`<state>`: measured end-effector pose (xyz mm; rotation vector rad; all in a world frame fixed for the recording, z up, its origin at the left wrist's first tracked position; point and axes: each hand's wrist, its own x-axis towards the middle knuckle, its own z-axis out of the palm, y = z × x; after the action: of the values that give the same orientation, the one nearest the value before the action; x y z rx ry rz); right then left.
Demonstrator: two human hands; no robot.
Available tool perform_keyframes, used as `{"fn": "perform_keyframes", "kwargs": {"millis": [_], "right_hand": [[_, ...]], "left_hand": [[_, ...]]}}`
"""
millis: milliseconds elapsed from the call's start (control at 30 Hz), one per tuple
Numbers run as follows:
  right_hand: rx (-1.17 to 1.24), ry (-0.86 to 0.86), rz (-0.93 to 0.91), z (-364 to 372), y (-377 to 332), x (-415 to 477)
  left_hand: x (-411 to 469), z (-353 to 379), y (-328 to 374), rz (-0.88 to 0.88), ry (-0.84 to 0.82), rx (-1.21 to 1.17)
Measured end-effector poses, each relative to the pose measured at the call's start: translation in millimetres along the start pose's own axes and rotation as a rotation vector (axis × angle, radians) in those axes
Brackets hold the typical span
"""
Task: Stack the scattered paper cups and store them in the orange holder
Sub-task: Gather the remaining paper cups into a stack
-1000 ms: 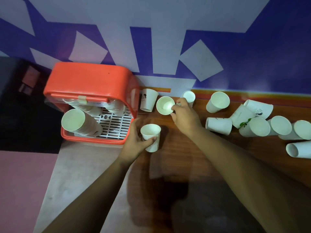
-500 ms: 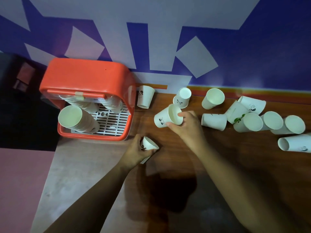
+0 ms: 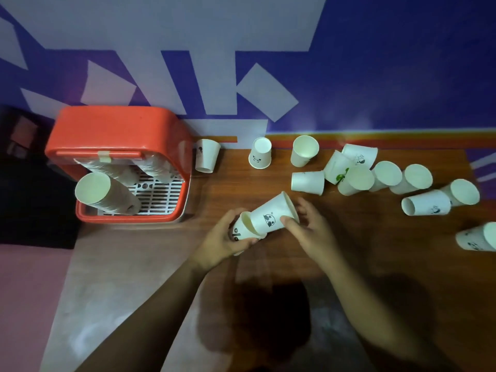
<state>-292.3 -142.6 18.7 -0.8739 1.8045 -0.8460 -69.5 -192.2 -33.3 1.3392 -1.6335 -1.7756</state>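
Observation:
My left hand [image 3: 221, 241] grips a white paper cup [image 3: 241, 233] lying on its side, mouth to the right. My right hand [image 3: 308, 229] holds a second cup [image 3: 273, 214] with a black print, its base pushed into the mouth of the first. Both cups are in front of the orange holder [image 3: 118, 132], which stands at the left with its front open. Inside it lean a long cup stack [image 3: 104, 194] and other stacks further back. Several loose cups lie scattered along the wooden table [image 3: 375, 251] to the right.
An upside-down cup [image 3: 206, 155] stands beside the holder, another upside-down one [image 3: 260, 157] and an upright one [image 3: 303, 151] near the wall. A cluster of tipped cups [image 3: 357, 178] fills the right side. The blue and white wall borders the table at the back.
My right hand has carried its cup down from the wall to my left hand. Its base has gone into the mouth of the left hand's cup, which tipped onto its side.

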Motion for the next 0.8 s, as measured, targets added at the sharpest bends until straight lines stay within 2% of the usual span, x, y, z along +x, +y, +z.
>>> {"fn": "perform_keyframes", "kwargs": {"millis": [200, 367, 467, 567, 700, 800], "right_hand": [[-0.057, -0.158, -0.077, -25.4, 3.8, -30.0], [-0.044, -0.137, -0.087, -30.4, 16.6, -38.4], [0.006, -0.171, -0.023, -38.2, 16.9, -37.0], [0.030, -0.119, 0.087, -54.0, 22.4, -17.3], [-0.103, 0.043, 0.186, -68.6, 48.4, 45.4], [-0.129, 0.097, 0.213, -72.3, 63.4, 92.4]], "left_hand": [[-13.9, 33.2, 23.0, 0.073, -0.038, 0.011], [-16.6, 61.4, 41.6, 0.122, -0.003, 0.042], [-13.5, 72.3, 46.0, 0.104, 0.015, 0.054], [-9.6, 76.1, 41.8, 0.073, 0.048, 0.103], [-3.9, 75.6, 28.7, 0.007, 0.109, 0.074], [1.1, 69.1, 18.8, -0.018, 0.130, 0.067]]}}
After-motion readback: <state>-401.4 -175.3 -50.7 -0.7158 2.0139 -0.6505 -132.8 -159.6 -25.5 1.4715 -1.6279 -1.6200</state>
